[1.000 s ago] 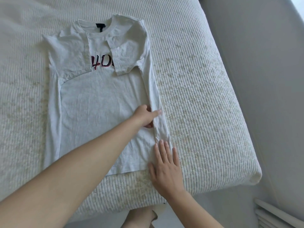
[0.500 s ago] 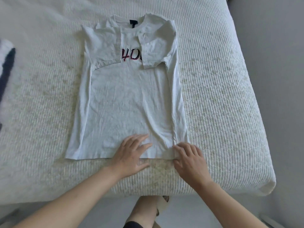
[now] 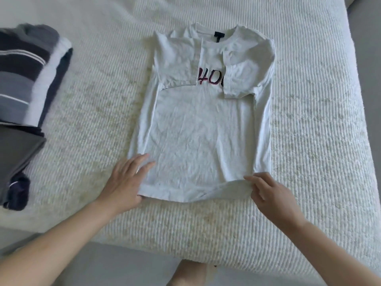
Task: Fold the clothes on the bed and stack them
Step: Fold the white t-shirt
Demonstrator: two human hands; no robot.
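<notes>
Left hand: the left hand (image 3: 125, 180) lies flat, fingers straight and spread, pressing the hem's 7 o'clock corner.
Right hand: the right hand (image 3: 272, 195) pinches the hem's 5 o'clock corner, lifted slightly.
T-shirt: the white T-shirt (image 3: 204, 129), sleeves folded inward, lies mid-bed (image 3: 309, 141).
Stack: folded clothes (image 3: 24, 83) at 9 o'clock, well apart.

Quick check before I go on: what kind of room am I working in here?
Most likely a bedroom: a bed with a ribbed white cover, a white T-shirt laid out half-folded on it, and a stack of folded clothes at its left.
</notes>
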